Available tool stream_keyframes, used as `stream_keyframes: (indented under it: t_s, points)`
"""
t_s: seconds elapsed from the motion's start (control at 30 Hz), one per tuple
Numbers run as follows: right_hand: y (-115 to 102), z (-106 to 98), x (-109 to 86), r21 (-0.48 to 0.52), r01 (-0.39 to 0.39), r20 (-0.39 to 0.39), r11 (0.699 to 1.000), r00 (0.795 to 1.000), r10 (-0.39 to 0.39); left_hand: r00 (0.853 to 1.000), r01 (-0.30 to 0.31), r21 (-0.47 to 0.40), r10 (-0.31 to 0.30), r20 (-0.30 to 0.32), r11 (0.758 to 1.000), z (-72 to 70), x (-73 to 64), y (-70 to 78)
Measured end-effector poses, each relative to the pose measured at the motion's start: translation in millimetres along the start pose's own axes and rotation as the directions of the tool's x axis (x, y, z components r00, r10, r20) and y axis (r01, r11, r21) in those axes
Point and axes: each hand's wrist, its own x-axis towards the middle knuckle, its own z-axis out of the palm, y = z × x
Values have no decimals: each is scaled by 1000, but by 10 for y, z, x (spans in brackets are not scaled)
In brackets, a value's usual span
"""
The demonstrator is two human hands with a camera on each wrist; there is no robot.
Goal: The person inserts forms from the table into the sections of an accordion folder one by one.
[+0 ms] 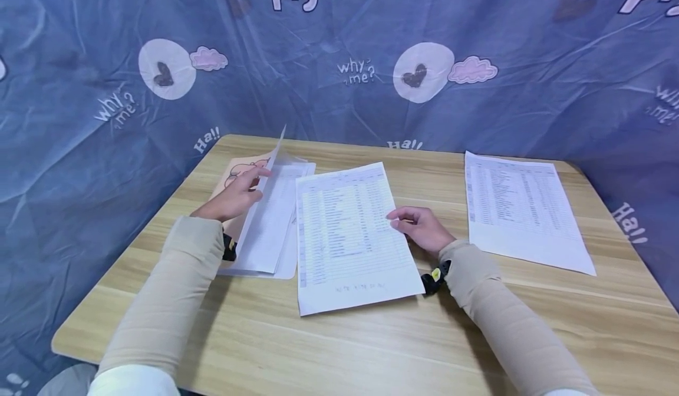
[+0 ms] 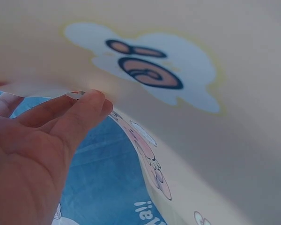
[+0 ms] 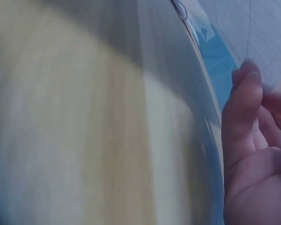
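Note:
My right hand (image 1: 421,228) pinches the right edge of a printed sheet (image 1: 345,231), thumb on one face and fingers on the other. The sheet is white with table columns and is held near the middle of the table. In the right wrist view the thumb and fingers (image 3: 246,93) meet at the paper's edge. My left hand (image 1: 233,198) pinches the raised cover of a folder (image 1: 286,269) on the left. That cover is cream with cartoon prints, as the cover (image 2: 215,136) in the left wrist view shows. White papers (image 1: 273,219) lie inside the folder.
Another printed sheet (image 1: 525,207) lies flat at the right of the wooden table (image 1: 339,349). A blue patterned cloth (image 1: 318,89) hangs behind the table's back edge. Dark bands with small devices (image 1: 435,278) sit on both wrists.

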Motion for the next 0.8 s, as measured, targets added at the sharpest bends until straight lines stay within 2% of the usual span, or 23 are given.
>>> stream_keyframes:
  t_s: [0.37,0.8]
  points:
    - [-40,137,88,61,-18,28,998,999,16,1000,-12,-8,12,0,1000,3,-21,36]
    - [-25,72,63,7,-7,30,1000,1000,7,1000,14,17,-14,-4,1000,-14,-4,18]
